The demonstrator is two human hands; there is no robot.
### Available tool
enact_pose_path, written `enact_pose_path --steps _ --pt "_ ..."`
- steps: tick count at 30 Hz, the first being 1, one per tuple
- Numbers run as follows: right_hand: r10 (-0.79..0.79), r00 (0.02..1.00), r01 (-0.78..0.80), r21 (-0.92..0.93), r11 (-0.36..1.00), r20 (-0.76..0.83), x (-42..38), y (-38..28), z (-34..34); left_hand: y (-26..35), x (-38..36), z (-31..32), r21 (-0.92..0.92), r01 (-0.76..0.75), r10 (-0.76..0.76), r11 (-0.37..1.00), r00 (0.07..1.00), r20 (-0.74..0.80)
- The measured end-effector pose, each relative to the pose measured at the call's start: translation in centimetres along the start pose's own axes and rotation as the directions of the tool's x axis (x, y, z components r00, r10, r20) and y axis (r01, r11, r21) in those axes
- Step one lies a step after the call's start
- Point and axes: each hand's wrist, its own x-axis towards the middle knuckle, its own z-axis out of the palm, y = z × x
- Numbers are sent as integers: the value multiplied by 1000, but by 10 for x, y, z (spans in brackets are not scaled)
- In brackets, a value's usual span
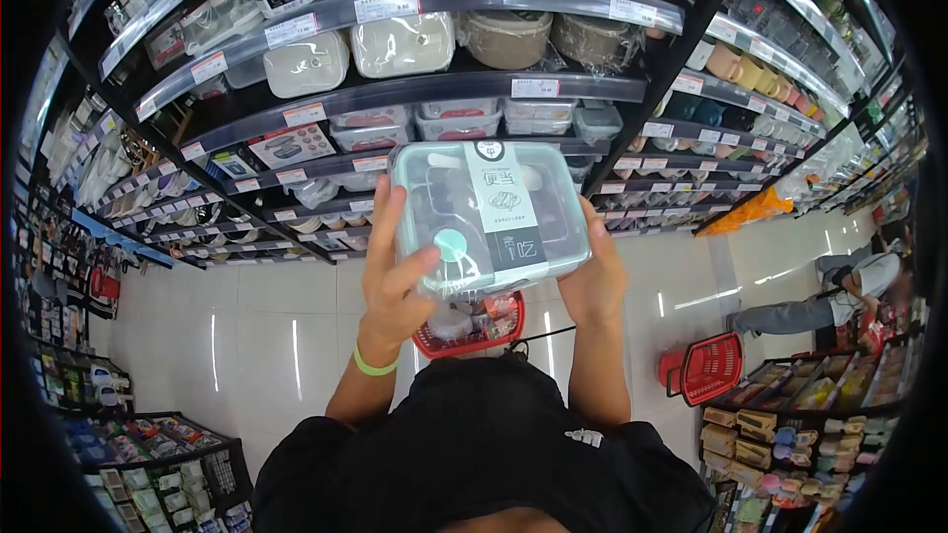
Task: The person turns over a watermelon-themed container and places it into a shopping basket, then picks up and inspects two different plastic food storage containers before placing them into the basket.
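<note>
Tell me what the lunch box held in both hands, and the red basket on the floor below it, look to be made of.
Lunch box: seemingly plastic, with a see-through glossy lid, mint-green rim and paper label band. Red basket: probably moulded plastic; only partly visible, so uncertain.

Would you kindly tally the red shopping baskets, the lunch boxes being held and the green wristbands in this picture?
Red shopping baskets: 2, one below the hands, one on the floor
Held lunch box: 1
Green wristband: 1
Total: 4
</note>
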Motion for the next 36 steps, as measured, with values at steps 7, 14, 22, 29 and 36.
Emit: enact_pose_path --steps 7,14,22,29,36 --pt "-385 921 386 -239 891 55 1 18 -37 2 -27 0 -396 568 -425 721 815 394" --pt "-475 792 611 -466 640 384 -3 2 -26 13 -37 16 -669 679 -712 302 628 316" --pt "-488 793 604 -362 710 365 -8 9 -12 5 -31 6 -492 629 -640 602 748 173" --pt "-81 929 197 -298 934 362 -30 49 -11 -10 25 -36 -163 607 -608 778 793 49" --pt "474 759 -618 264 741 446 -45 92 -28 -40 67 -57 -32 671 -578 741 662 477"
